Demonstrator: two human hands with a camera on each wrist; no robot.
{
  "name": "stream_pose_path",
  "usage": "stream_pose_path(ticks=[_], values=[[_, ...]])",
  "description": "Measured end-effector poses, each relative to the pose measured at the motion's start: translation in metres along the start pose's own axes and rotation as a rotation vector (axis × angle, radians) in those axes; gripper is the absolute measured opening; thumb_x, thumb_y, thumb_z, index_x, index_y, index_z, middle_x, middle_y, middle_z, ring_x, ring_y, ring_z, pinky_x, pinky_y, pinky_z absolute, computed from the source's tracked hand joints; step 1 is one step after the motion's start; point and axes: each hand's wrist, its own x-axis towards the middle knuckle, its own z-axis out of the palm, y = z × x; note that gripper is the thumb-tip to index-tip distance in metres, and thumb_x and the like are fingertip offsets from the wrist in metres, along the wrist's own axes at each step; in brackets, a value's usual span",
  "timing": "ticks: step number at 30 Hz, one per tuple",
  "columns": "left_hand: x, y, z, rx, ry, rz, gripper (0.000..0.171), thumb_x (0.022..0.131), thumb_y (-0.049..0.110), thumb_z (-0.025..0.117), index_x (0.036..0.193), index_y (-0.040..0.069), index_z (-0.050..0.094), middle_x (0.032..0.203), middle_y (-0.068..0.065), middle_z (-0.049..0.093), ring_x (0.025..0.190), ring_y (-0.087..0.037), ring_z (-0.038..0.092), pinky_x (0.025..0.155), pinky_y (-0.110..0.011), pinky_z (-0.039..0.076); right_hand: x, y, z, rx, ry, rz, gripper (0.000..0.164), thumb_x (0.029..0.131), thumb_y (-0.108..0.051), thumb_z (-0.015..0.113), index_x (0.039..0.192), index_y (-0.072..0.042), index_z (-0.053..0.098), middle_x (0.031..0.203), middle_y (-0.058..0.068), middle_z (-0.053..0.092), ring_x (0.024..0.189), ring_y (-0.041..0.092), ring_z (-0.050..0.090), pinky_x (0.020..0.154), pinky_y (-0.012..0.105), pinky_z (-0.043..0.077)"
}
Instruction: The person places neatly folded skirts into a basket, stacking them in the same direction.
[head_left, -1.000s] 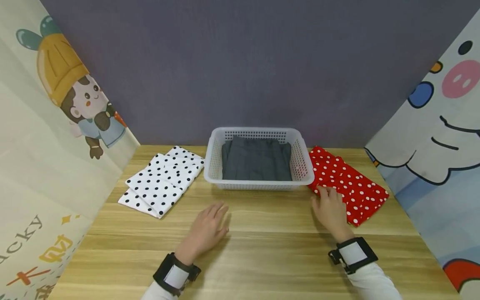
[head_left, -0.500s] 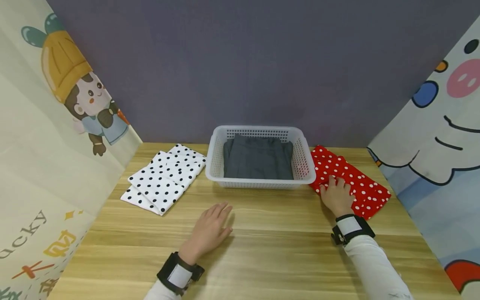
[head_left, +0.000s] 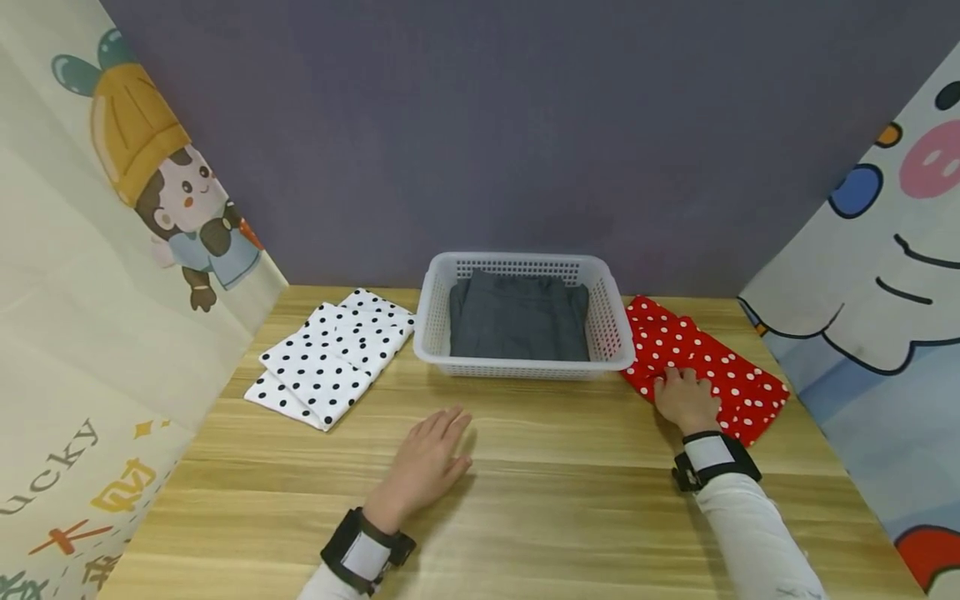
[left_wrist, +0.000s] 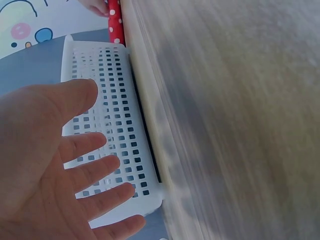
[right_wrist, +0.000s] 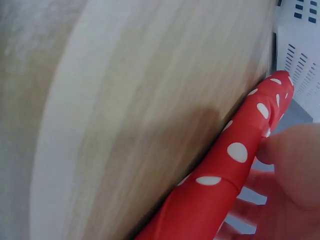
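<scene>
My right hand (head_left: 686,402) is on the near left part of a folded red cloth with white dots (head_left: 720,367), its fingers curled down onto the fabric. In the right wrist view the thumb (right_wrist: 285,150) presses into the red cloth at a crease, and the other fingertips are partly hidden behind it. My left hand (head_left: 423,462) is held over the table in front of the basket, fingers spread and relaxed, holding nothing. A white plastic basket (head_left: 525,367) with perforated walls stands between the two cloths, with folded dark grey fabric (head_left: 521,317) inside.
A folded white cloth with black dots (head_left: 330,358) lies left of the basket on the wooden table (head_left: 555,517). Behind the basket rises a dark grey wall (head_left: 487,133). Printed panels flank the table on both sides.
My right hand has moved forward onto the red cloth, and its fingers have curled down into it. My left hand has stayed nearly in place. The view has shifted slightly.
</scene>
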Motion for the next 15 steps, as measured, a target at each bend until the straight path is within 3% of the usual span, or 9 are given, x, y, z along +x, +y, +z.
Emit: stream_pose_path(ticks=[10,15], values=[[-0.001,-0.002,0.003,0.009,0.020,0.016,0.063,0.082,0.034,0.066,0.133,0.004,0.044,0.140,-0.016,0.041,0.123,-0.036,0.043,0.098,-0.052,0.037,-0.012,0.010,-0.001,0.007,-0.022,0.015,0.047,0.095,-0.024,0.041,0.128,0.007,0.032,0.124,0.036,0.031,0.103,0.056,0.031,0.080,0.070,0.037],[0.001,0.000,0.002,0.015,-0.004,0.026,0.063,0.083,0.034,0.065,0.135,0.006,0.043,0.141,-0.014,0.039,0.124,-0.033,0.043,0.100,-0.050,0.036,-0.019,0.018,-0.002,-0.008,-0.008,-0.012,0.045,0.094,-0.025,0.045,0.123,0.007,0.035,0.119,0.035,0.038,0.099,0.056,0.034,0.076,0.070,0.038]])
